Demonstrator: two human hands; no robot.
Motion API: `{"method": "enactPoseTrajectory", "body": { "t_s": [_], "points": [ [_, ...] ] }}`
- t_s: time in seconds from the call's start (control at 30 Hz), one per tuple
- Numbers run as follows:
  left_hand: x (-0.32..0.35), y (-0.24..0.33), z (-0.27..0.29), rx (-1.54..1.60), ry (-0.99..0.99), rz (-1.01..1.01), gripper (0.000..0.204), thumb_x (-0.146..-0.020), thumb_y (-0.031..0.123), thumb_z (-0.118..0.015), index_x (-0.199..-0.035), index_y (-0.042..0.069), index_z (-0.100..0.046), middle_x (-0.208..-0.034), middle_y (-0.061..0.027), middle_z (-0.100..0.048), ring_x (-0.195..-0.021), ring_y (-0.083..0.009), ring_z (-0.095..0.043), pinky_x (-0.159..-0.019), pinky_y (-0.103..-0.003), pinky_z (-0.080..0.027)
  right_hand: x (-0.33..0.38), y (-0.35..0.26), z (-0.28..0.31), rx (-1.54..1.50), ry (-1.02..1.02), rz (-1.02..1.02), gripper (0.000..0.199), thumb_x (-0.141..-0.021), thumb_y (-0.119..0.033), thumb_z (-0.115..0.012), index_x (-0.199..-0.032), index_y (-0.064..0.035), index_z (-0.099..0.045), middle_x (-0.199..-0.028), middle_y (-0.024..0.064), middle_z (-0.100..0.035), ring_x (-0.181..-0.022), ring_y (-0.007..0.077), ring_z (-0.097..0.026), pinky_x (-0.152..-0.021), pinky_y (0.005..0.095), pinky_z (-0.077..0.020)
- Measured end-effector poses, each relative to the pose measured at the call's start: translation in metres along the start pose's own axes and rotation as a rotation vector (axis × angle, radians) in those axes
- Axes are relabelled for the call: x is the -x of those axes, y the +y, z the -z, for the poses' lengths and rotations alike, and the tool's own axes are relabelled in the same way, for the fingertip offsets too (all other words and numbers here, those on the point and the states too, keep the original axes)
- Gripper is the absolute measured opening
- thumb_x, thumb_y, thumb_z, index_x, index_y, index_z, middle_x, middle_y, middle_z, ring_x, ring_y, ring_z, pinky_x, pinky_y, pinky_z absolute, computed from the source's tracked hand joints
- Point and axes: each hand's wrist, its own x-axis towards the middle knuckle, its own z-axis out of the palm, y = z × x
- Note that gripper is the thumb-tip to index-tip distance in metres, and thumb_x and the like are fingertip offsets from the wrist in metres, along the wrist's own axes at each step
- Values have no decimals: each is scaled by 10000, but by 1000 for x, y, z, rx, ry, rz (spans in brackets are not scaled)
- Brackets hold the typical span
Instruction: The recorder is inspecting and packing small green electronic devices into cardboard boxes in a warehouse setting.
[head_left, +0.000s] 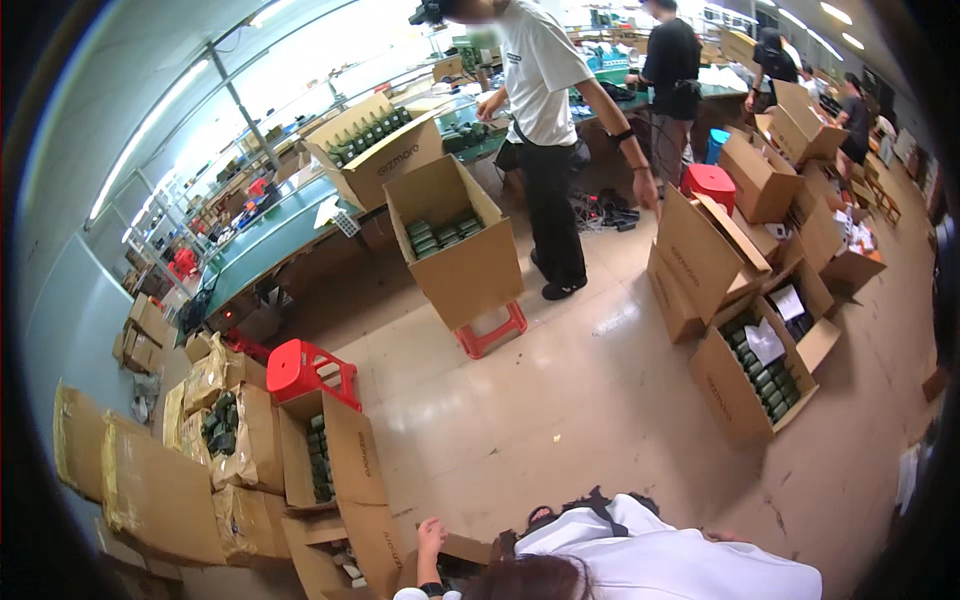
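Note:
At the lower edge, my left hand [432,537], with a black band at the wrist, is raised beside a cardboard box [468,547]. Its fingers are loosely bent and apart, and I see nothing in them. Only a sliver of my right hand [726,537] shows past a white shirt [670,560]; its fingers are hidden. Dark hair covers part of the lower middle. Left of my left hand, an open carton [355,455] holds dark green packets, and another open carton [315,555] sits below it.
Ahead, a carton of green packets [470,285] stands on a red stool [495,332], near a person in white [545,80]. A green workbench [275,235] carries a box of bottles [392,165]. More cartons [735,385] line the right, a red stool [300,368] the left.

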Motion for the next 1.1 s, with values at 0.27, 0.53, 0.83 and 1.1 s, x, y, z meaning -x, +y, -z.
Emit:
{"method": "enactPoseTrajectory", "body": {
  "t_s": [0.27,0.53,0.83,1.1],
  "points": [
    [174,-150,-86,436,379,378,160,-828,184,-472,-970,123,-510,-775,-62,-551,-560,-217,-560,-463,-349,-440,-4,-256,24,777,26,942,306,-722,-188,-625,-915,48,-610,-775,124,-627,-696,223,-620,-568,339,-487],
    [380,-276,-189,600,489,567,230,-821,230,-508,-1012,109,-548,-781,-67,-585,-596,-192,-599,-470,-318,-460,-73,-399,-27,889,-286,921,202,-737,-88,-604,-890,42,-587,-727,106,-608,-616,234,-606,-498,288,-482],
    [555,-302,-266,849,822,857,231,-780,252,-508,-942,97,-563,-793,-58,-587,-633,-191,-593,-550,-344,-459,60,-255,-207,1354,-674,773,319,-800,-157,-536,-1088,-22,-508,-830,97,-622,-628,169,-610,-473,244,-443],
    [711,-427,-240,1246,726,825,267,-790,294,-523,-952,86,-562,-886,-113,-618,-731,-272,-607,-621,-405,-476,84,-125,-306,1637,-722,1089,287,-727,-54,-598,-996,35,-548,-791,147,-606,-582,161,-587,-499,264,-477]
  ]
}}
